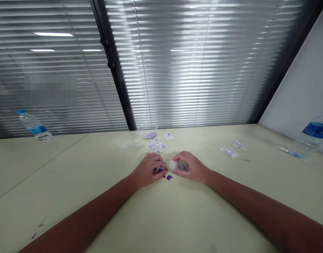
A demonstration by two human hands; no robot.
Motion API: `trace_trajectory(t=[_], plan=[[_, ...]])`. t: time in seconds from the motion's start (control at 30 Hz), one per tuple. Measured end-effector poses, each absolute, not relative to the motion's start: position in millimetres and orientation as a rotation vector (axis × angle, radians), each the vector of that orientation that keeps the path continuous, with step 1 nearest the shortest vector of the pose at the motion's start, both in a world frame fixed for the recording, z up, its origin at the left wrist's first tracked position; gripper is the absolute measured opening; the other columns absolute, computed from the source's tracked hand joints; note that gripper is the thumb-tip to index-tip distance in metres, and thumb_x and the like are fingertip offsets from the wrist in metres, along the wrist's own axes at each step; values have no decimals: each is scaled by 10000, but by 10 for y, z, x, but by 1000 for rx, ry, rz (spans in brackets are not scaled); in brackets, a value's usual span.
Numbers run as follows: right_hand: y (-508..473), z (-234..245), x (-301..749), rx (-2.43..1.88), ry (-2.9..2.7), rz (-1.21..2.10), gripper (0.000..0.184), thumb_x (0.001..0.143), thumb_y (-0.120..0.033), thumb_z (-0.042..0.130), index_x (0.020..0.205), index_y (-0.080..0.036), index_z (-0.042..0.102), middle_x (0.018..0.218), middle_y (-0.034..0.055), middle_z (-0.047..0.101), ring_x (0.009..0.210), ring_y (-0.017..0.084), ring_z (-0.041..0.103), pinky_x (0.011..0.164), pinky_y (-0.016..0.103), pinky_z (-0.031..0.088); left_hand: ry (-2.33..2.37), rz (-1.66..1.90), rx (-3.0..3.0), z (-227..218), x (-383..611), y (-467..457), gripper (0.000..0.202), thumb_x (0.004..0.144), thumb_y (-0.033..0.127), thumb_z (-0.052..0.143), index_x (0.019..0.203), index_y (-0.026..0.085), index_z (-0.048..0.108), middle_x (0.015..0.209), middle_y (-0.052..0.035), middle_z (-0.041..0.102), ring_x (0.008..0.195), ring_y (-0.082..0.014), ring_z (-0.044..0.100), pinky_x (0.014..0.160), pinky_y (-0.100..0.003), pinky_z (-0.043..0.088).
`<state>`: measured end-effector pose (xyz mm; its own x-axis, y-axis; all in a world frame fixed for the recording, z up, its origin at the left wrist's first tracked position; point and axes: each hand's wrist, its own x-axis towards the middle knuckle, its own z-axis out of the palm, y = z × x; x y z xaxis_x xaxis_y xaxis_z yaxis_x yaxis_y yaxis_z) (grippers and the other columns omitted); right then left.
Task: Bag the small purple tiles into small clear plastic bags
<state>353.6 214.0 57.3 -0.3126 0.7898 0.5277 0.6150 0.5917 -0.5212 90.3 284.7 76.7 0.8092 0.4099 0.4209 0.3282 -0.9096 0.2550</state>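
My left hand [150, 169] rests on the pale table [71, 182] with its fingers curled over several small purple pieces [159, 170]. My right hand [189, 166] lies just to its right, fingers closed on a small clear plastic bag [177, 164] with purple inside. A few loose purple pieces [168, 177] lie on the table between and just in front of the two hands. Behind the hands sit several small filled bags [157, 145], a clear cup with purple pieces [148, 132] and an empty clear dish [131, 144].
Two more small bags [233, 149] lie to the right. A water bottle [34, 125] stands at the far left, another bottle [315, 133] at the right edge. Window blinds [193, 70] run behind the table, a white wall at right.
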Motion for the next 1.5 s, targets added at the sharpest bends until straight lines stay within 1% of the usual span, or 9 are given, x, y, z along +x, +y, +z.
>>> trace_trajectory(t=[0.4,0.6,0.7,0.8,0.97,1.17,1.33,1.43,1.5], plan=[[2142,581,3538,-1122,-2074,313,306,941,-454,810,1141,-251,701,1056,49,781,988,250,711,926,431,520,522,695,2855,754,898,2863,110,1016,309,721,957,268,805,949,-25,743,954,-209,667,902,-370,438],[2137,579,3534,-1121,-2069,317,307,940,-451,813,1148,-251,707,1064,55,785,999,254,712,932,435,532,455,525,3059,861,937,2806,185,1071,251,621,939,230,749,900,-28,735,936,-216,638,873,-382,410],[2135,586,3526,-1123,-2069,311,291,941,-445,812,1131,-252,706,1041,53,782,996,256,704,931,443,529,471,501,3148,873,957,2763,185,1084,237,585,960,217,720,927,-44,729,945,-228,625,867,-393,397],[2137,592,3522,-1108,-2071,284,291,945,-451,805,1121,-247,695,1031,50,776,994,257,702,946,456,518,557,578,3028,818,950,2786,173,1095,233,557,977,209,681,965,-41,722,949,-224,620,874,-389,404],[2145,584,3528,-1107,-2054,274,309,953,-471,799,1135,-248,688,1058,59,777,1008,257,706,960,459,518,700,777,2766,744,912,2908,224,1114,278,491,958,209,636,939,-41,685,906,-222,590,857,-378,433],[2149,567,3538,-1111,-2041,265,297,947,-453,808,1129,-253,686,1056,54,776,1020,262,702,965,465,501,643,738,2779,768,912,2889,273,1143,311,432,981,205,624,953,-48,681,906,-223,577,876,-389,433],[2144,578,3537,-1147,-2021,258,271,966,-448,789,1130,-255,692,1060,55,778,1025,262,707,966,466,501,643,770,2805,781,912,2863,281,1132,298,462,979,214,682,945,-48,722,917,-220,617,887,-394,439],[2139,585,3538,-1155,-2017,250,274,966,-454,787,1129,-254,695,1066,59,781,1028,264,711,959,461,508,640,764,2853,793,894,2852,209,1070,270,562,939,223,719,945,-45,743,938,-223,636,896,-397,437],[2136,585,3539,-1151,-2015,248,284,963,-458,789,1139,-256,695,1083,61,781,1042,267,712,965,462,511,646,764,2884,802,872,2854,132,1012,257,635,957,239,753,966,-43,751,974,-233,645,913,-403,434]])
